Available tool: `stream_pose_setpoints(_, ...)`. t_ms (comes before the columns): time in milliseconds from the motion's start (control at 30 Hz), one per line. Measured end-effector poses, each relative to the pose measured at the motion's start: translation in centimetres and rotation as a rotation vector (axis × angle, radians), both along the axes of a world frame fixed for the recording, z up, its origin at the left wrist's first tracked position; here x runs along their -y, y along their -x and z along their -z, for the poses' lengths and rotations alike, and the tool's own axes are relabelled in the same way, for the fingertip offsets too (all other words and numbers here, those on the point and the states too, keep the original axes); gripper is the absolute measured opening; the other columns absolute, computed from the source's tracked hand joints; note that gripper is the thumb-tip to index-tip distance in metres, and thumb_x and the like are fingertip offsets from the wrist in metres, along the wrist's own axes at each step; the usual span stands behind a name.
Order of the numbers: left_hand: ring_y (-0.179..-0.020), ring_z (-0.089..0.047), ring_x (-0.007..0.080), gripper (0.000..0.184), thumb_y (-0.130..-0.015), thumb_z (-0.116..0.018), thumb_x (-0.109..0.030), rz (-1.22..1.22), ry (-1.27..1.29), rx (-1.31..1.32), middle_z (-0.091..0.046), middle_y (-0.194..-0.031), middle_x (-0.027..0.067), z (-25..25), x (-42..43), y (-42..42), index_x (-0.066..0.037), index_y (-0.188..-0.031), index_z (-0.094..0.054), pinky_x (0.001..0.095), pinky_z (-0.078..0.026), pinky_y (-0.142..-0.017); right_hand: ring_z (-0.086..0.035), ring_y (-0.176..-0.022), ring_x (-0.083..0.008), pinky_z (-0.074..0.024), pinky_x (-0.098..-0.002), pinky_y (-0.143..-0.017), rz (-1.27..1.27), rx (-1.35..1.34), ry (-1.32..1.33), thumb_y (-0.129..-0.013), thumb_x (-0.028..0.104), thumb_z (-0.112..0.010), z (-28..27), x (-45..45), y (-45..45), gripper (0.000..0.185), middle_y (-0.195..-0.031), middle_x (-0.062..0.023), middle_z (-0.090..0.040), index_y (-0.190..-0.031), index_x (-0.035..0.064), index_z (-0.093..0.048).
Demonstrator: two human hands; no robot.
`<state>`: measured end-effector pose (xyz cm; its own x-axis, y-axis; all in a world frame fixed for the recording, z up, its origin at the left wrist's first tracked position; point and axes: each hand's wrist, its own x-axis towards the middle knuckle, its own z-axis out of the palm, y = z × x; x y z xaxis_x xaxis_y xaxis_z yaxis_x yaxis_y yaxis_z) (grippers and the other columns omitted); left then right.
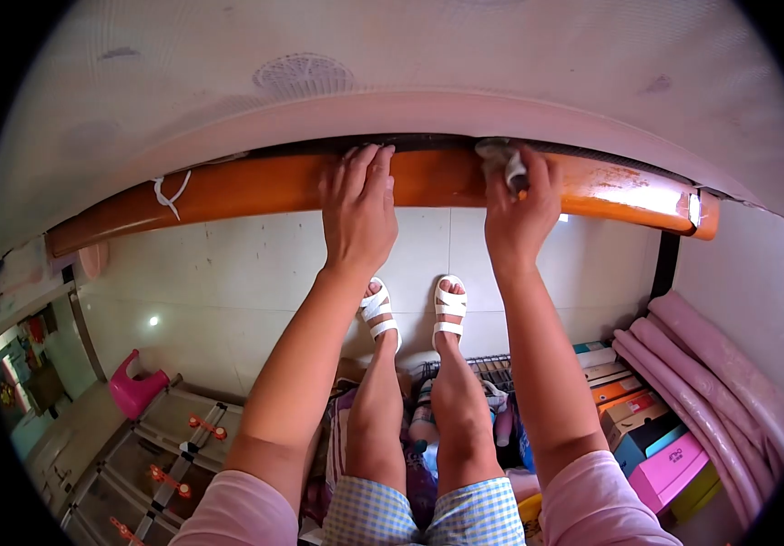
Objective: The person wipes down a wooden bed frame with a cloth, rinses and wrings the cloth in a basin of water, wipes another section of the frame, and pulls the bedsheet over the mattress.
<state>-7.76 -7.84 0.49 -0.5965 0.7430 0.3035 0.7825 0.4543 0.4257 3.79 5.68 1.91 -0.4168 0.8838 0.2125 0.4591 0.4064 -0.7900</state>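
A glossy orange-brown wooden rail (255, 187) runs across in front of me, along the edge of a pale pink patterned cover (465, 68). My left hand (358, 218) lies on the rail, its fingers stretched over the top toward the dark gap behind. Further right, my right hand (521, 214) is closed on a crumpled grey cloth (498, 156), which presses against the rail's upper edge. The hand's fingers are partly blurred and hide some of the cloth. A white tie (170, 194) is looped around the rail's left part.
Below are my feet in white sandals (449, 305) on the tiled floor (255, 273). A pink plastic stool (135, 384) and a folded metal rack (173, 464) are at lower left. At right stand stacked boxes (670, 469) and rolled pink sheeting (720, 391).
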Motion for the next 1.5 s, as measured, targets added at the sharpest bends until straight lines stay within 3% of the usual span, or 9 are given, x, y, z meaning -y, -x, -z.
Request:
stream_pose_setpoints(267, -0.121, -0.048, 0.0285, 0.037, -0.086, -0.059, -0.006, 0.020, -0.033, -0.084, -0.054, -0.120, 0.0096, 0.4, 0.1, -0.5, -0.002, -0.123, -0.057, 0.0501, -0.030, -0.106, -0.061, -0.085, -0.0342, -0.0494, -0.0381, -0.076, -0.193, -0.094, -0.113, -0.073, -0.001, -0.068, 0.3, 3.6, 4.1, 0.032, -0.091, -0.0155, -0.061, -0.103, 0.0008, -0.059)
stream_pose_setpoints(367, -0.122, -0.047, 0.0287, 0.038, -0.085, -0.058, -0.005, 0.047, -0.046, -0.067, -0.054, -0.120, 0.0098, 0.7, 0.4, -0.3, -0.001, -0.123, -0.057, 0.0509, -0.029, -0.106, -0.056, -0.083, -0.0344, -0.0468, -0.0413, -0.071, 0.269, -0.165, -0.076, -0.068, -0.001, -0.067, 1.4, 2.0, 4.7, 0.034, -0.094, -0.0158, -0.057, -0.100, 0.0023, -0.057)
stream_pose_setpoints(500, -0.124, -0.046, 0.0283, 0.040, -0.086, -0.056, -0.004, 0.045, -0.049, -0.049, -0.052, -0.123, 0.0102, 1.0, 0.7, -0.2, -0.002, -0.126, -0.056, 0.0515, -0.027, -0.107, -0.061, -0.082, -0.0333, -0.0499, -0.0376, -0.075, -0.171, -0.182, 0.118, -0.064, 0.008, -0.073, 1.1, 4.5, 5.2, 0.035, -0.090, -0.0153, -0.061, -0.095, 0.0012, -0.060)
stream_pose_setpoints(600, -0.125, -0.046, 0.0295, 0.038, -0.085, -0.056, -0.002, 0.051, -0.044, -0.043, -0.053, -0.123, 0.0103, 0.9, 0.7, -0.4, -0.001, -0.123, -0.057, 0.0521, -0.026, -0.108, -0.060, -0.079, -0.0332, -0.0500, -0.0354, -0.074, 0.297, -0.206, 0.088, -0.068, 0.003, -0.071, 1.4, 2.6, 4.6, 0.032, -0.092, -0.0162, -0.062, -0.099, 0.0022, -0.060)
stream_pose_setpoints(1000, -0.123, -0.052, 0.0274, 0.036, -0.083, -0.053, -0.001, 0.078, -0.164, -0.021, -0.061, -0.120, 0.0102, 2.1, 1.5, 0.7, -0.002, -0.117, -0.062, 0.0471, -0.026, -0.109, -0.059, -0.075, -0.0354, -0.0487, -0.0422, -0.067, -0.242, -0.105, 0.197, -0.066, 0.007, -0.074, -0.5, 4.2, 6.4, 0.028, -0.082, -0.0142, -0.060, -0.091, 0.0056, -0.060)
stream_pose_setpoints(1133, -0.121, -0.053, 0.0271, 0.032, -0.083, -0.050, -0.002, 0.084, -0.178, -0.012, -0.062, -0.119, 0.0116, 1.8, 1.4, 0.8, -0.002, -0.111, -0.065, 0.0462, -0.027, -0.108, -0.060, -0.079, -0.0346, -0.0496, -0.0406, -0.070, 0.176, -0.203, 0.084, -0.064, 0.008, -0.074, 1.4, 3.1, 7.0, 0.031, -0.085, -0.0144, -0.064, -0.094, 0.0069, -0.065)
stream_pose_setpoints(1267, -0.121, -0.054, 0.0233, 0.036, -0.077, -0.050, 0.002, 0.073, -0.251, -0.035, -0.063, -0.115, 0.0068, 2.3, 1.6, 1.1, -0.005, -0.109, -0.065, 0.0483, -0.027, -0.106, -0.060, -0.071, -0.0310, -0.0496, -0.0345, -0.064, -0.189, -0.164, 0.324, -0.068, 0.008, -0.074, -0.3, 4.2, 5.9, 0.021, -0.081, -0.0116, -0.063, -0.085, 0.0051, -0.062)
stream_pose_setpoints(1400, -0.119, -0.055, 0.0228, 0.031, -0.075, -0.050, 0.003, 0.120, -0.192, -0.028, -0.063, -0.113, 0.0069, 2.1, 1.8, 1.4, -0.005, -0.101, -0.066, 0.0440, -0.028, -0.103, -0.060, -0.069, -0.0283, -0.0489, -0.0319, -0.063, 0.137, -0.287, 0.147, -0.068, 0.006, -0.072, 1.3, 2.0, 5.6, 0.024, -0.081, -0.0117, -0.065, -0.091, 0.0049, -0.065)
stream_pose_setpoints(1500, -0.118, -0.056, 0.0220, 0.034, -0.075, -0.048, 0.003, 0.108, -0.263, -0.007, -0.064, -0.113, 0.0068, 2.3, 1.7, 1.7, -0.005, -0.102, -0.067, 0.0445, -0.028, -0.102, -0.060, -0.074, -0.0288, -0.0492, -0.0327, -0.065, -0.454, -0.164, -0.031, -0.071, 0.002, -0.070, 0.3, 3.8, 5.4, 0.023, -0.086, -0.0138, -0.064, -0.093, 0.0033, -0.063)
